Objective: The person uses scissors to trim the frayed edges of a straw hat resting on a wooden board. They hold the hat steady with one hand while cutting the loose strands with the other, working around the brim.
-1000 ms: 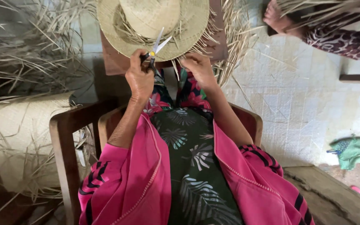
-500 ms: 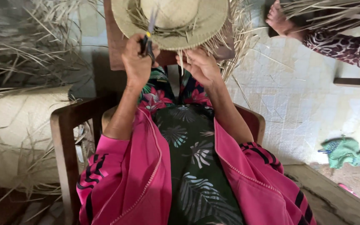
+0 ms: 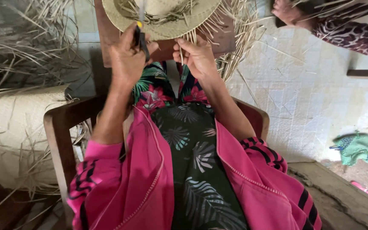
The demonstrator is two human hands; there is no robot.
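At top centre, your left hand (image 3: 126,55) closes its grip on dark-handled scissors (image 3: 142,32), long axis pointing up, away from you, into the straw hat (image 3: 162,19). Your right hand (image 3: 196,55) pinches loose brim strands (image 3: 205,32). No labels visible.

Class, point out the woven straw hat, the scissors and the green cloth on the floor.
woven straw hat (image 3: 167,26): head view, on its brim.
scissors (image 3: 142,40): head view, on the dark handle in the left hand.
green cloth (image 3: 356,147): head view, on its middle.
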